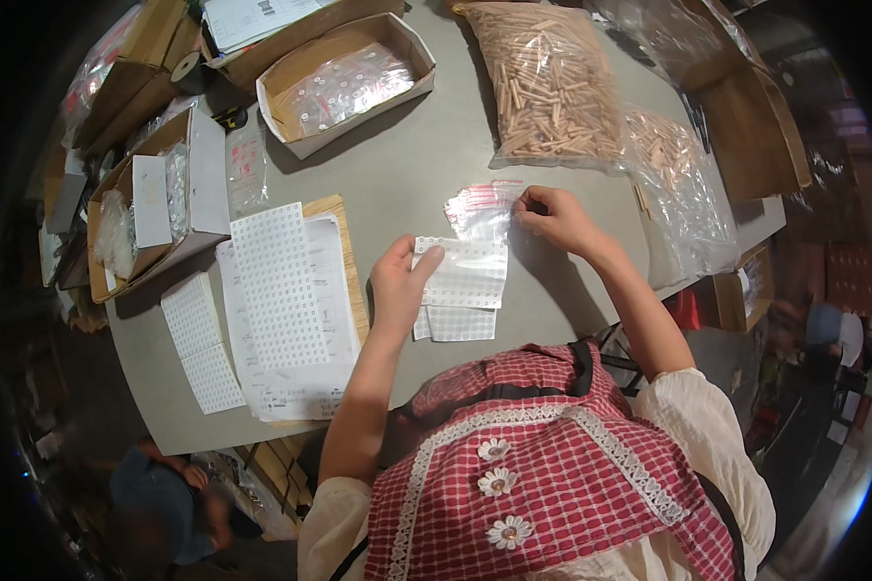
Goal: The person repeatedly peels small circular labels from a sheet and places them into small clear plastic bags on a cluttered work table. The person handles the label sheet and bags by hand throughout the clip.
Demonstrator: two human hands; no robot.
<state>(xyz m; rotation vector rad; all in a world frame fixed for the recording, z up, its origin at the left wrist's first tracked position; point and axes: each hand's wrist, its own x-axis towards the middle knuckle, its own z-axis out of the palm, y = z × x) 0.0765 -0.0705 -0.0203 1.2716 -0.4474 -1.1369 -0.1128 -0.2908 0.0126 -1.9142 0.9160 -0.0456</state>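
In my left hand is a white sheet of small printed stickers, the thumb pressed on its upper left corner. Part of that sheet looks glossy and bare of print. Under its lower edge lies another white sheet of round stickers. Just beyond is a fanned stack of small clear zip bags with red stripes. My right hand is at the stack's right edge with thumb and forefinger pinched together; whatever they pinch is too small to make out.
Printed papers on a wooden clipboard carry a long sticker sheet; more sticker sheets lie left. A cardboard box of bags stands behind. Bags of wooden dowels sit at far right. A person is at lower left.
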